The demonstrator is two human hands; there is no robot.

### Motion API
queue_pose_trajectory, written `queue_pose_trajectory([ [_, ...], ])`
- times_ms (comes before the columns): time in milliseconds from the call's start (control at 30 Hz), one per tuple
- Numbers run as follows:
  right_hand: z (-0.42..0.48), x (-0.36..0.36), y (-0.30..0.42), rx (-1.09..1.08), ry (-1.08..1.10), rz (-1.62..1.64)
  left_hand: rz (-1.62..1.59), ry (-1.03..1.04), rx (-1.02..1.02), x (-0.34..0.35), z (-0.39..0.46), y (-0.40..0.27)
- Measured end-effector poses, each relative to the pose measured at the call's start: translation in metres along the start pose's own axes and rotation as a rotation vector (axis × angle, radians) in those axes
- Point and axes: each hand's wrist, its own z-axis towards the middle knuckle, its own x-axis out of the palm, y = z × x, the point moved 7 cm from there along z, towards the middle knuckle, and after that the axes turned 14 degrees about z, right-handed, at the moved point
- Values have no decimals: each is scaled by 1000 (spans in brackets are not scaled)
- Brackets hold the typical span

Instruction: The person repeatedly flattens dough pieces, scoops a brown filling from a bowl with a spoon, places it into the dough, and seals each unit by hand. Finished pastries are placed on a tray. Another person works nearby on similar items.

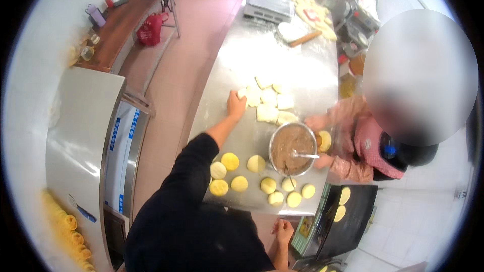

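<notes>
My left hand (236, 105) reaches across the steel table (234, 136), its fingers closed around the edge of a pale dough piece (242, 93). Just right of it lies a cluster of cut dough pieces (268, 96). My right hand (283, 230) is below the near table edge, fingers loosely curled, with nothing visible in it. Several round, flat dough cakes (239, 183) lie on the near part of the table. Between them and the co-worker stands a metal bowl (270, 150) of brown filling (289, 139) with a spoon (307, 155) in it.
A co-worker's hands (321, 161) are beside the bowl, near another dough round (324, 141). A black griddle (349, 223) holding two rounds stands at lower right. Farther up the table are a rolling pin (306, 39), a dough sheet (315, 20) and a metal appliance (268, 5).
</notes>
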Motion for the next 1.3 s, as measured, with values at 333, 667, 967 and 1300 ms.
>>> queue_pose_trajectory([
  [333, 48, 182, 149, 3, 337, 292, -527, 394, 34, -39, -215, -42],
  [667, 22, 198, 215, -638, 312, 14, -278, 264, 124, -74, -322, -61],
  [967, -5, 186, 230, -841, 482, -197, -665, 616, -186, -38, -343, -4],
  [1300, -5, 152, 214, -816, 539, -100, -1274, 936, -429, -82, -375, -25],
])
